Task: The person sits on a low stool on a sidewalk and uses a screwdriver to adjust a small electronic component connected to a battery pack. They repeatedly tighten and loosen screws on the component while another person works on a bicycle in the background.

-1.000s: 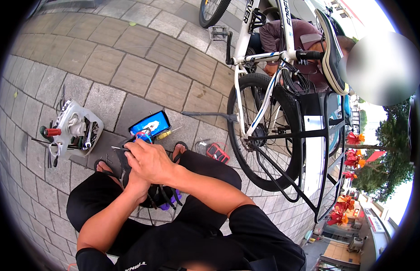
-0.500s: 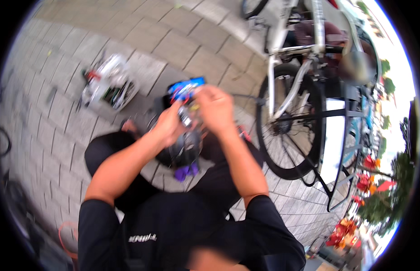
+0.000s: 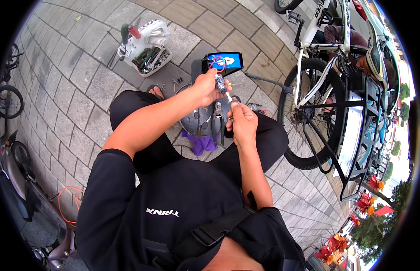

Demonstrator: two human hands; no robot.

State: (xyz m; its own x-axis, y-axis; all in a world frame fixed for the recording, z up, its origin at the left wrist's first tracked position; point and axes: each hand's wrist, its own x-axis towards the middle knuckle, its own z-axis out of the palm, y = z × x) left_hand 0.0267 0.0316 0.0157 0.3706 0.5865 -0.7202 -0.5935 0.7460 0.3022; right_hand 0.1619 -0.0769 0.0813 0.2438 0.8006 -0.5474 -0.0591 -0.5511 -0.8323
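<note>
My left hand is closed around a small metal cylinder, with red and blue wires just above it. My right hand, fingers pinched, grips a slim tool with a pale metal tip; its tip points at the cylinder's lower end, and I cannot tell if they touch. Beneath both hands, between my legs, lies a dark rounded thing with pliers on it. A purple cloth sticks out below. Beyond my hands is a black box with a blue picture.
A white plastic bin full of hand tools stands at the far left on the paving. Small loose parts lie near my foot. To the right stands a white bicycle, a person crouching behind it. Parked scooters line the left edge.
My right hand has dropped from up by the wires and blue box to below the cylinder, where the slim tool now shows. The whole view has shifted, and the things sit farther right.
</note>
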